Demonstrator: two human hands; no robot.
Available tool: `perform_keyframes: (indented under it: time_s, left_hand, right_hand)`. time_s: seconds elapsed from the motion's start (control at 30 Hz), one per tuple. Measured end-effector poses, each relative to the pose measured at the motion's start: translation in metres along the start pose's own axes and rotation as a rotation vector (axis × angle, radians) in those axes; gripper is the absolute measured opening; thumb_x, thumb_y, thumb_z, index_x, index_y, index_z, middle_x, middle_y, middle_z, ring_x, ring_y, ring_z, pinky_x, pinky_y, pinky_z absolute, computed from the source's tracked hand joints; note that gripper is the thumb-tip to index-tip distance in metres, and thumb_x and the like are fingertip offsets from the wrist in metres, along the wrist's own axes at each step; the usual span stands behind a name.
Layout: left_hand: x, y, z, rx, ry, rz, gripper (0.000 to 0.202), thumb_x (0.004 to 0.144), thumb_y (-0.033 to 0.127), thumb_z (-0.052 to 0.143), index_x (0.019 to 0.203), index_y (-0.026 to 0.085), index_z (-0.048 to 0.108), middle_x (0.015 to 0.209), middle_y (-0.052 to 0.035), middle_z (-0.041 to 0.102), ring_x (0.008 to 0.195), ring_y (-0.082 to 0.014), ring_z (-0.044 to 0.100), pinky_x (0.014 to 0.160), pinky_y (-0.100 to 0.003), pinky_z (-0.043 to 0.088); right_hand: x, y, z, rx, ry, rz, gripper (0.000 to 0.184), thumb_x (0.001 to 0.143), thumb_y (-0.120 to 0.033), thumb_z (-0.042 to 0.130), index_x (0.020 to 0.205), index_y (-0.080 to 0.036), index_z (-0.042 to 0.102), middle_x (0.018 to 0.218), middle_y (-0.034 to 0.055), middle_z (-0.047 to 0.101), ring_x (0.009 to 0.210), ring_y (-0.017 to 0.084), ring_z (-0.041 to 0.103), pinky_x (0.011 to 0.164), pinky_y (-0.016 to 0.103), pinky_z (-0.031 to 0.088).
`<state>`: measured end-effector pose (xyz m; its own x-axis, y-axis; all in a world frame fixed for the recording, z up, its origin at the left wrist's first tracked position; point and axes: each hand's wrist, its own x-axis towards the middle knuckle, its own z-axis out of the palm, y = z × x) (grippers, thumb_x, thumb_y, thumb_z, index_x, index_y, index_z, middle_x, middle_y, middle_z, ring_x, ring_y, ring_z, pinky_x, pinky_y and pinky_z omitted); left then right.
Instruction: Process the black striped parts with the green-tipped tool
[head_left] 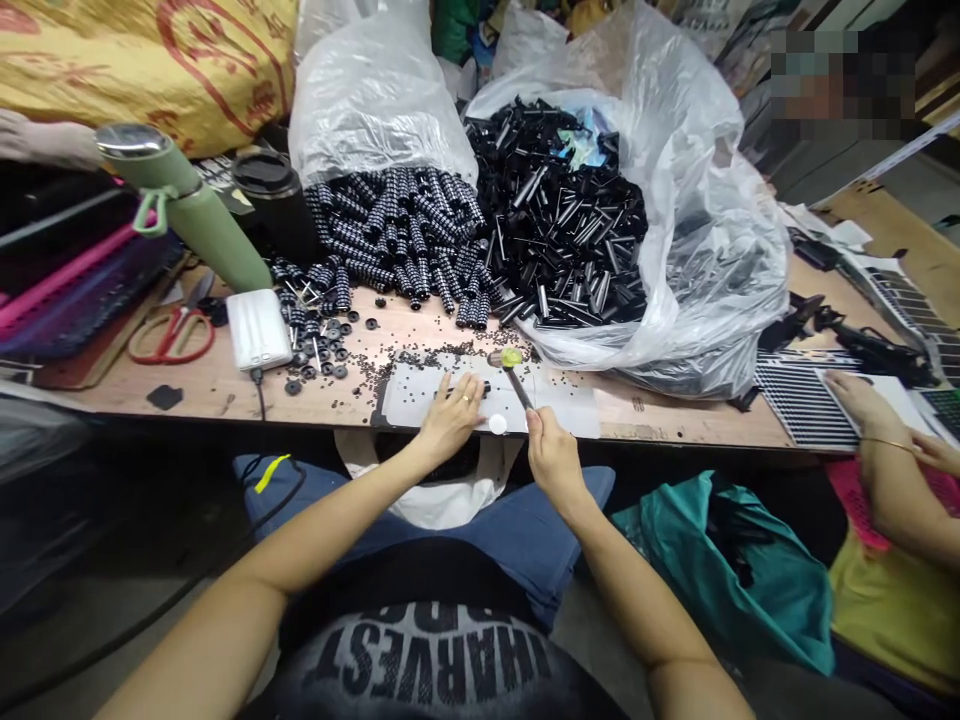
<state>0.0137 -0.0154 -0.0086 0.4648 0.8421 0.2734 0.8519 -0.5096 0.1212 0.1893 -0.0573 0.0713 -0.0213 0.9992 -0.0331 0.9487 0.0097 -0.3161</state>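
Observation:
My right hand [555, 458] is closed around the dark handle of a small hammer [516, 385]. The hammer's head, with one yellow-green end, is raised near the back of a white board [583, 405]. On that board my left hand [452, 415] rests with its fingers bent over a small black part [486, 387], most of it hidden by the fingers. A white round disc [497, 425] lies between my two hands at the board's front edge. Tiny dark rings are scattered over the board and the wood behind it.
Ridged black rollers [405, 230] spill from a plastic bag; another bag [697, 250] holds black tubular pieces [577, 240]. Scissors [174, 335], a white power bank [259, 330] and a green bottle [202, 215] stand or lie left. A co-worker's arm [900, 470] is at right.

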Motion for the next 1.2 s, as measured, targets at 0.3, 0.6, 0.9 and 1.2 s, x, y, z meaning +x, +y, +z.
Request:
perform_keyframes:
  time_s: [0.3, 0.6, 0.9, 1.2]
  left_hand:
    - [0.008, 0.01, 0.019, -0.058, -0.003, 0.023, 0.056, 0.09, 0.019, 0.032, 0.143, 0.001, 0.033, 0.145, -0.0233, 0.04, 0.137, -0.0301, 0.035, 0.11, -0.05, 0.027]
    - [0.025, -0.034, -0.043, -0.283, -0.288, -0.228, 0.035, 0.093, 0.036, 0.043, 0.114, 0.015, 0.063, 0.096, -0.0131, 0.066, 0.092, -0.0252, 0.061, 0.08, -0.035, 0.048]
    - [0.119, -0.214, -0.052, 0.019, 0.003, -0.61, 0.035, 0.084, 0.01, 0.04, 0.115, 0.011, 0.058, 0.127, -0.0239, 0.049, 0.123, -0.0368, 0.038, 0.096, -0.052, 0.034]
    - [0.133, -0.233, -0.037, -0.153, 0.069, -1.18, 0.045, 0.084, 0.022, 0.05, 0.124, 0.001, 0.047, 0.117, -0.0322, 0.056, 0.11, -0.0401, 0.055, 0.087, -0.05, 0.043]
  right_hand:
    - [-0.006, -0.039, 0.02, -0.111, -0.214, -0.188, 0.034, 0.101, -0.04, 0.027, 0.095, -0.02, 0.054, 0.081, 0.0054, 0.069, 0.062, 0.017, 0.061, 0.055, 0.025, 0.027]
    - [0.036, 0.007, 0.015, -0.159, -0.032, 0.013, 0.036, 0.1, -0.045, 0.027, 0.092, -0.02, 0.052, 0.085, 0.0047, 0.067, 0.069, 0.017, 0.06, 0.059, 0.027, 0.027]
    - [0.063, 0.029, 0.041, -0.178, 0.136, -0.109, 0.028, 0.095, -0.043, 0.044, 0.094, -0.018, 0.056, 0.096, 0.0086, 0.061, 0.092, 0.023, 0.053, 0.076, 0.031, 0.039]
    - [0.216, 0.023, -0.014, 0.022, 0.304, 0.012, 0.023, 0.088, -0.026, 0.051, 0.104, -0.011, 0.057, 0.11, 0.019, 0.06, 0.107, 0.027, 0.048, 0.091, 0.037, 0.036]
